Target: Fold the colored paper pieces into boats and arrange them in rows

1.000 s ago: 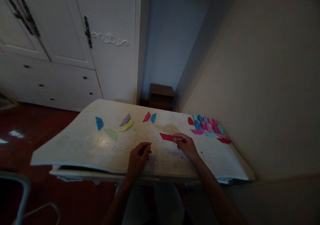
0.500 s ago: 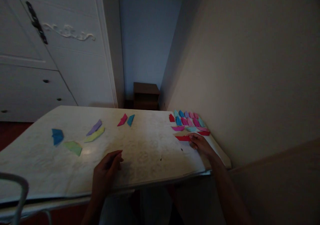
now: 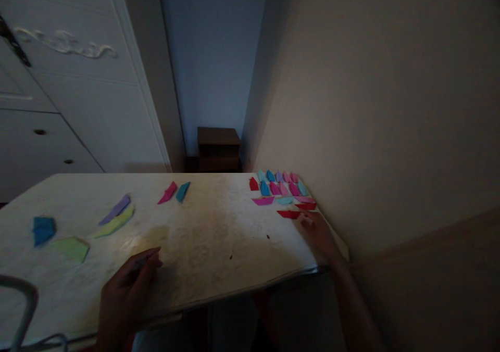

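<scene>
My right hand (image 3: 316, 232) is at the right end of the table, its fingers closed on one end of a red folded paper boat (image 3: 288, 214). Just behind that boat lies another red paper boat (image 3: 305, 206), beside a pale blue one (image 3: 285, 200) and a magenta one (image 3: 263, 201). Farther back, several small paper boats (image 3: 274, 188) stand close together in rows. My left hand (image 3: 130, 284) hovers by the front left of the table, fingers curled together with nothing showing in them. Nearest to it are a light green folded paper (image 3: 72, 249) and a yellow paper boat (image 3: 115, 222).
On the left lie a blue folded paper (image 3: 44, 230) and a purple boat (image 3: 115, 210). A pink boat (image 3: 167, 192) and a blue boat (image 3: 183, 191) lie at the back. A wall (image 3: 371, 133) borders the table's right side. A grey curved tube (image 3: 27, 300) rises front left.
The view has turned right, so the table's things sit farther left in the picture. My right hand has slid the red boat rightward, closer to the other red boat. My left hand stays curled.
</scene>
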Demonstrator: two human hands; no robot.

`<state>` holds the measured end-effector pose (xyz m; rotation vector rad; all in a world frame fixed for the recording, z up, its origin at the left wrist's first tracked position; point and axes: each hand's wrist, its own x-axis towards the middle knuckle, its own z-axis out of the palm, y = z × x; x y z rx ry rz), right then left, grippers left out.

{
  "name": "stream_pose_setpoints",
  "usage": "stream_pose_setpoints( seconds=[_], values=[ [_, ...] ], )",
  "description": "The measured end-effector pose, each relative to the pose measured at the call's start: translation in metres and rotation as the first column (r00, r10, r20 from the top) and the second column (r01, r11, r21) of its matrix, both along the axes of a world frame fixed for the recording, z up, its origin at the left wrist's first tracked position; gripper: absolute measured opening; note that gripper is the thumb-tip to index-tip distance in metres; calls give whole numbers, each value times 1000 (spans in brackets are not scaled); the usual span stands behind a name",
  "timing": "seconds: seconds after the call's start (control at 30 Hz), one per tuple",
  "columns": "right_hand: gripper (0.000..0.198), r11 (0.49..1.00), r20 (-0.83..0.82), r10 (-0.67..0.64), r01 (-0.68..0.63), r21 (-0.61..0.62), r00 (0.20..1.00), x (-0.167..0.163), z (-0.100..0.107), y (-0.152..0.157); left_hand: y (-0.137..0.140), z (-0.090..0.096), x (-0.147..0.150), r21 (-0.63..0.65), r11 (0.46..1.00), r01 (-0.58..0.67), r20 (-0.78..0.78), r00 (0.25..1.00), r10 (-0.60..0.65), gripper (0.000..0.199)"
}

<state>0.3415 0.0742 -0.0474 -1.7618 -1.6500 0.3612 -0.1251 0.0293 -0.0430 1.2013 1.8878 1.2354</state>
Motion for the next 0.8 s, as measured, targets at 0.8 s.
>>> stream_pose_setpoints(
  seconds=[0.8],
  values=[
    [49,983,469,101,-14,-184,877,-34,-3,1,2,-2,0,12,999,-34,-97,995,35,47]
  ],
)
